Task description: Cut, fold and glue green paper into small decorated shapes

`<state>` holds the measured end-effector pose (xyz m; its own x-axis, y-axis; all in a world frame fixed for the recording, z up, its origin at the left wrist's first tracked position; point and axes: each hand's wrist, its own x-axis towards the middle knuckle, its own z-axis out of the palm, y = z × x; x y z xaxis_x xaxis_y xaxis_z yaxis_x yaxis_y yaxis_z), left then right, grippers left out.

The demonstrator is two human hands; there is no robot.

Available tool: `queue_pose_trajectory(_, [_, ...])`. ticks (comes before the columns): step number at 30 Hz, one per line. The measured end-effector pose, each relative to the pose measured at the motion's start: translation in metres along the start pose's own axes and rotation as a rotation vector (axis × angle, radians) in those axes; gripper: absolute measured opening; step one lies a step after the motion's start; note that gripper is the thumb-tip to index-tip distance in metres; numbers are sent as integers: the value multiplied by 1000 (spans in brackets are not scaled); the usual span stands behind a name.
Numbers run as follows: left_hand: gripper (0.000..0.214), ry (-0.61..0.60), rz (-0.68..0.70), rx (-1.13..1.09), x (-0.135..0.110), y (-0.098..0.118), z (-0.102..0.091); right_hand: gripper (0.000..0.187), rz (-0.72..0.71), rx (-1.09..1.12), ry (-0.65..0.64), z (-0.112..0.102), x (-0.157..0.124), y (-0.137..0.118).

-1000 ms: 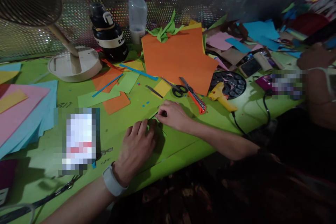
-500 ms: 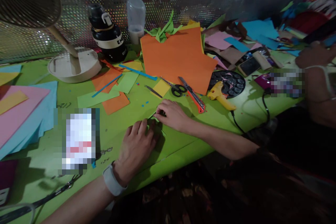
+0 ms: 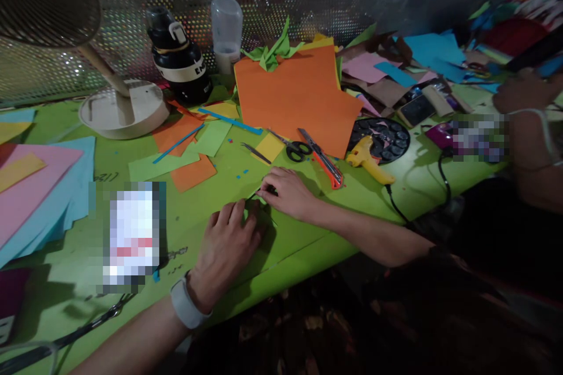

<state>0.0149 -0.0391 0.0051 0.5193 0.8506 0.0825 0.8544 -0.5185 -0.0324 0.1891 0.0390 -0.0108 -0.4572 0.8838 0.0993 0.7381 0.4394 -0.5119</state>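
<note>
Low over the green table (image 3: 303, 258), my two hands meet at a narrow strip of green paper (image 3: 253, 193). My right hand (image 3: 288, 194) pinches it between thumb and fingertips. Curled fingers of my left hand (image 3: 229, 237) close on its nearer side, and their tips are partly hidden. The strip blends with the table colour, so its full shape is unclear. Just beyond my hands lie tweezers (image 3: 257, 154), black-handled scissors (image 3: 298, 151) and a red utility knife (image 3: 324, 164). A yellow square of paper (image 3: 270, 147) rests under the scissors' blades.
A yellow hot glue gun (image 3: 369, 163) lies by a black round tray (image 3: 398, 140). Orange sheets (image 3: 299, 94) lean behind. At left are a fan (image 3: 125, 108), a black bottle (image 3: 182, 67) and coloured paper (image 3: 39, 181). Another person's hand (image 3: 528, 91) is at far right.
My hands keep almost the same pose around the green paper. The whole view has shifted very slightly; nothing on the table has visibly moved.
</note>
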Motion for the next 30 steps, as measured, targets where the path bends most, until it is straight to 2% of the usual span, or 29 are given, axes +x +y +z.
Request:
queue_pose_trajectory(9, [34,1,5,15,1,0,0,12,-10,0,5,1,0,1])
queue_pose_trajectory(16, [24,33,111,-53,3,-3,2,9,-20,-62,1,0,-4,-1])
queue_pose_trajectory(22, [27,60,150,-22,5,-3,3,30,23,-255,85,0,-11,-3])
queue_pose_trajectory(30, [32,123,199,-20,4,-7,8,39,49,-318,110,5,-13,0])
